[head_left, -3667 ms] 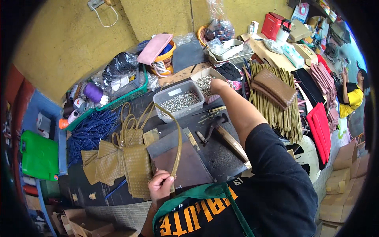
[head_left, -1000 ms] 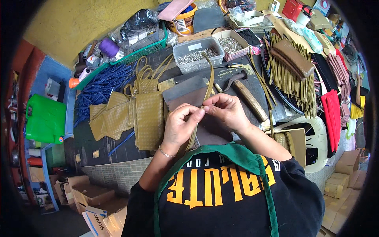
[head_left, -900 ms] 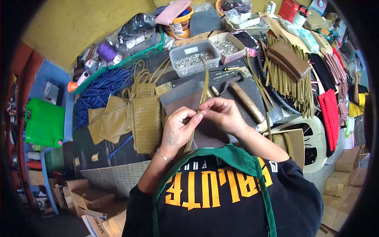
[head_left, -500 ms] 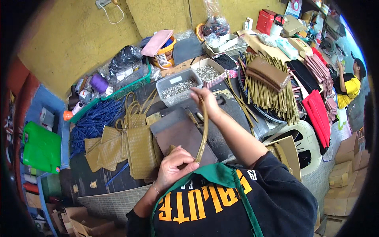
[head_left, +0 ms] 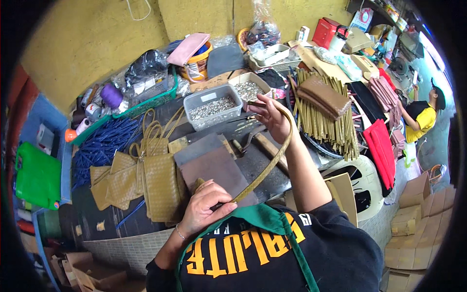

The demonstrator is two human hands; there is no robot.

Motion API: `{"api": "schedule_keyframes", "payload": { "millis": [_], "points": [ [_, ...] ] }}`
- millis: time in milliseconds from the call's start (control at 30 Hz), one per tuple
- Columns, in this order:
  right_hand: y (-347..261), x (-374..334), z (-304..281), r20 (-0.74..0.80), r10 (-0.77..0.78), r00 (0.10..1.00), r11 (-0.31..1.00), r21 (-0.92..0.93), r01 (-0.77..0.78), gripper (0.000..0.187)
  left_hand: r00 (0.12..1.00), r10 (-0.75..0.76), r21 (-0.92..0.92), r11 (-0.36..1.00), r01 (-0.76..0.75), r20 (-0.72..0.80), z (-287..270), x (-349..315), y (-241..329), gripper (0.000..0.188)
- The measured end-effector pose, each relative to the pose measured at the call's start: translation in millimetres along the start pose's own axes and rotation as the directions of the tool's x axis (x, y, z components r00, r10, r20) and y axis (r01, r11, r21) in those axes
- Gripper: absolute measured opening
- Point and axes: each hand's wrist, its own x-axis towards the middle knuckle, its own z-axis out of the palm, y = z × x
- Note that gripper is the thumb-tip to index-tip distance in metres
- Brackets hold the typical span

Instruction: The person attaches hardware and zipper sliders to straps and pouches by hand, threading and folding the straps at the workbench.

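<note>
A long tan strap (head_left: 266, 171) bends in an arc between my two hands. My left hand (head_left: 209, 200), low and close to my chest, is closed around its near end. Higher up and to the right, my right hand (head_left: 273, 120) grips the strap's far part, fingers partly spread, with the short tip pointing left near the bins. Below the strap lies a hammer (head_left: 270, 149) with a wooden handle. A brown flat board (head_left: 214, 170) rests on the dark table beside my left hand. Left of it are tan woven bag pieces (head_left: 166, 182) with looped straps.
Two bins of small metal pieces, a clear one (head_left: 212, 108) and a pale one (head_left: 249, 86), stand beyond my hands. Blue strips (head_left: 104, 152) lie left. Many tan strips (head_left: 333, 129) are heaped right, above a white plastic chair (head_left: 372, 199). Another person (head_left: 422, 117) is at far right.
My right hand has moved right and turned, and the strap now bows wider toward the right. The hammer has come into clearer view. The whole view has shifted slightly.
</note>
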Motion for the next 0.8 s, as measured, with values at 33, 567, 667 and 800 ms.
{"api": "schedule_keyframes", "payload": {
  "millis": [33, 567, 667, 800],
  "points": [
    [-6, -5, 0, -0.03, -0.038, 0.999, 0.998, 0.047, 0.039, 0.038, 1.0, -0.013, -0.003, 1.0, 0.013, 0.009, 3, 0, -3, 0.011],
    [-6, -44, 15, 0.023, 0.186, 0.982, 0.785, 0.597, -0.163, 0.011, 0.998, 0.064, 0.142, 0.988, -0.062, -0.007, 10, -3, -10, 0.01],
    [-8, -52, 23, 0.009, 0.204, 0.979, 0.83, 0.529, -0.178, 0.014, 1.0, 0.024, 0.175, 0.984, -0.02, -0.021, 11, -10, -10, 0.011],
    [-12, -78, 50, 0.153, 0.142, 0.978, 0.958, 0.227, -0.174, 0.017, 0.99, 0.135, 0.521, 0.849, -0.091, -0.048, 9, -15, -11, 0.021]
  ]
}}
